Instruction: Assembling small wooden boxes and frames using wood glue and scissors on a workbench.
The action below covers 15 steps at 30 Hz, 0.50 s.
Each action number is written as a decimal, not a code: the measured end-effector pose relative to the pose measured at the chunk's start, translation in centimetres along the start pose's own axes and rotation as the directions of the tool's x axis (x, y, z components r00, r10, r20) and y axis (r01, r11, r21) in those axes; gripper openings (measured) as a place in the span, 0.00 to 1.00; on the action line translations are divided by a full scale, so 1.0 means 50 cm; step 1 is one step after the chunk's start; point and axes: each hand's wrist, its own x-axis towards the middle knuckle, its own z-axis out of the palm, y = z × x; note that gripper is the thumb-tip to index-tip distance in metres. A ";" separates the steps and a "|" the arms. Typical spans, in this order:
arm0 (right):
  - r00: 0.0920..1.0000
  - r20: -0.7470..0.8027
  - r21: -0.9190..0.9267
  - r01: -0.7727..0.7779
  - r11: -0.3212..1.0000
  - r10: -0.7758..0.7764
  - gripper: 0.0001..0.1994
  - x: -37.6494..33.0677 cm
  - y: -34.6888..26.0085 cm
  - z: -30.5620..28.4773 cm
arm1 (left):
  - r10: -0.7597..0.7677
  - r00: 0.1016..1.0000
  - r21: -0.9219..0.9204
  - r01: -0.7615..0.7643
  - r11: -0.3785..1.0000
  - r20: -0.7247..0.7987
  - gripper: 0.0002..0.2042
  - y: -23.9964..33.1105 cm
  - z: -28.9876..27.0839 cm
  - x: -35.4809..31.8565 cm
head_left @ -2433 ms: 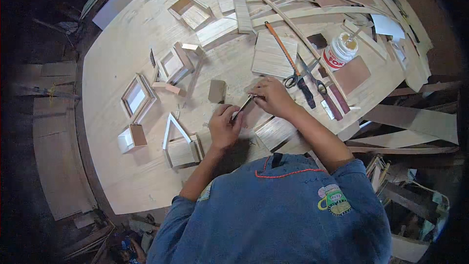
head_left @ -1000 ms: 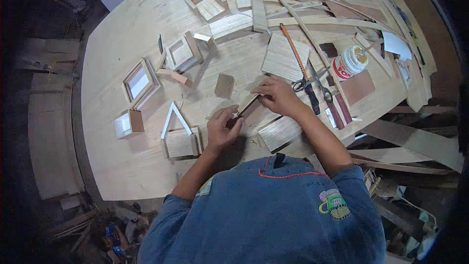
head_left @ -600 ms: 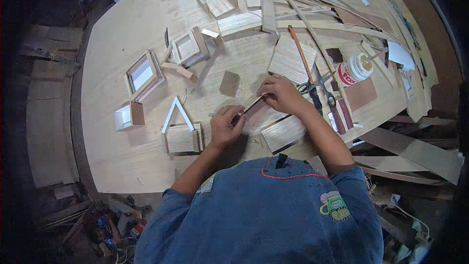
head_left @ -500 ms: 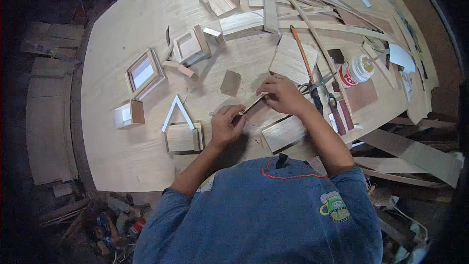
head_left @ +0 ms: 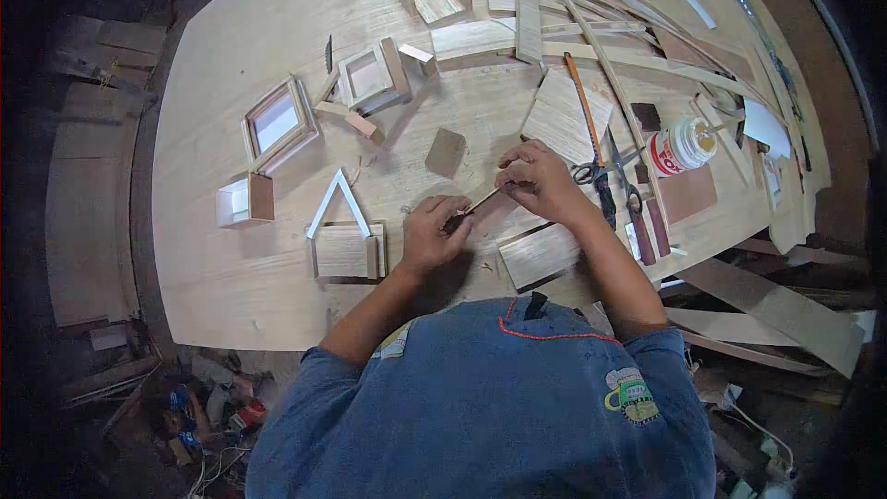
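Note:
Between both hands I hold a thin, narrow wooden piece (head_left: 482,200), seen nearly edge-on. My left hand (head_left: 436,233) pinches its near left end, and my right hand (head_left: 538,183) grips the far right end. The fingers partly cover it, so its full shape is hidden. Just beyond the hands lies a small brown rectangular block (head_left: 445,152), probably sandpaper or board. Beside my right forearm rests a flat wooden panel (head_left: 540,255). Left of my left hand stands a small wooden house-like piece (head_left: 342,251) with a white gabled strip (head_left: 340,194).
Scissors (head_left: 628,185), an orange-edged saw blade (head_left: 584,106) and an open white glue jar (head_left: 682,146) sit at the right. Small wooden frames (head_left: 277,125) and a box (head_left: 246,200) stand left. An open wooden tray (head_left: 464,2) and long strips (head_left: 647,57) lie far back.
The view has shifted slightly. Both hands keep hold of the thin wooden piece, with only small finger movements.

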 end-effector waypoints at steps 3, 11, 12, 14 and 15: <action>1.000 0.001 -0.010 0.005 1.000 -0.005 0.09 0.000 0.000 -0.001 | 0.001 1.000 0.015 -0.001 1.000 0.001 0.12 0.000 0.000 -0.001; 0.999 0.033 0.001 -0.033 0.999 0.032 0.12 -0.002 -0.001 -0.008 | 0.016 1.000 -0.011 -0.016 1.000 -0.024 0.12 -0.006 0.005 -0.003; 0.998 0.024 0.010 -0.062 0.998 0.062 0.13 -0.002 -0.004 -0.011 | 0.011 1.000 -0.014 -0.011 1.000 -0.026 0.12 -0.003 0.004 -0.002; 0.996 0.016 0.020 -0.092 0.996 0.092 0.15 -0.003 -0.002 -0.013 | -0.023 1.000 -0.020 0.023 1.000 -0.021 0.12 0.004 0.004 -0.002; 0.997 0.028 0.007 -0.073 0.997 0.072 0.16 -0.005 0.002 -0.013 | -0.055 0.998 -0.025 0.055 0.998 -0.016 0.11 0.006 0.004 -0.001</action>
